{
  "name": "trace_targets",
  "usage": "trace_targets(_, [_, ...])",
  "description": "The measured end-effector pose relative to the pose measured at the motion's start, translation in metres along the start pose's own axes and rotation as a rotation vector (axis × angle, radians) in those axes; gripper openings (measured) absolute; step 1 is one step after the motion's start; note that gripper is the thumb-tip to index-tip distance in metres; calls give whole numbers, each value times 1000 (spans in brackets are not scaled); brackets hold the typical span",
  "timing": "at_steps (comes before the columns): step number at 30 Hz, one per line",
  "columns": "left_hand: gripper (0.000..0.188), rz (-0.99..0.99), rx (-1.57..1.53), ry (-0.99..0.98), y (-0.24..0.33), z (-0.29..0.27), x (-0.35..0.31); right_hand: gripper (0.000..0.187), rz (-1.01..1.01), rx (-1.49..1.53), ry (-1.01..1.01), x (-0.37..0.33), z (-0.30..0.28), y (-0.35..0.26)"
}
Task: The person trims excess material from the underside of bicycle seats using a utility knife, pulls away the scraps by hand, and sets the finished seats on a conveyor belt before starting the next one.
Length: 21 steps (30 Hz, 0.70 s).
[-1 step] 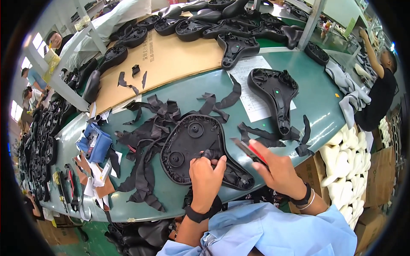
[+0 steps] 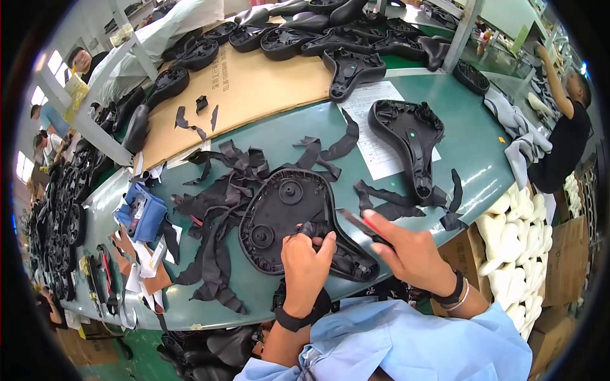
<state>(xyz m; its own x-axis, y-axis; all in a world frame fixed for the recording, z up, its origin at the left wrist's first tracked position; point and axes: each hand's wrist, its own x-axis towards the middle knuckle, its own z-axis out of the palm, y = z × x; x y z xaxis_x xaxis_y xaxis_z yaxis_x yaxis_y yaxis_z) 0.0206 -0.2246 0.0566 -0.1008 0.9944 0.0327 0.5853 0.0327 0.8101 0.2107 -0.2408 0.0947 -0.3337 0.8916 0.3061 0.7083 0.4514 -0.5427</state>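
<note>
— Left hand (image 2: 306, 259)?
— Resting on the black saddle base (image 2: 298, 222), upside down on the green surface (image 2: 470, 146), just in front of the light blue sleeves. Fingers (image 2: 316, 236) curled tight, pinching a fold of black cover material at the narrow end of the shell.

— And the right hand (image 2: 413, 254)?
— Just right of the base, hovering over its edge. Fingers closed round a slim tool with a red handle (image 2: 363, 226), dark tip pointing left toward the pinched fold. Hard to tell whether the tip touches the material; probably very close.

— Around the base?
— Loose black trimmed strips (image 2: 219, 209) spread left of it and behind it, some overlapping its rim. More strips (image 2: 381, 197) to the right, near a second upturned saddle base (image 2: 410, 136) lying partly on a white printed sheet (image 2: 375, 127).

— Farther off?
— A blue pouch (image 2: 143, 213) at the left edge of the surface. A brown cardboard sheet (image 2: 248, 95) behind, with a row of finished black saddles (image 2: 305, 35) beyond it. White foam pads (image 2: 515, 235) stacked at the right, beside another person in a black top (image 2: 562, 136) reaching upward.
</note>
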Motion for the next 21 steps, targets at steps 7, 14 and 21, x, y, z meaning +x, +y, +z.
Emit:
trace_targets(7, [9, 8, -348, 23, -6, -4, 0, 59, -15, -462, -426, -14, -6, -29])
trace_targets(14, [18, -8, -2104, 53, -22, -47, 23, 59, 165, -170, -394, -62, -13, 2])
trace_targets(21, [53, 218, 489, -235, -71, -77, 109, 44, 118, 314, -254, 16, 25, 13])
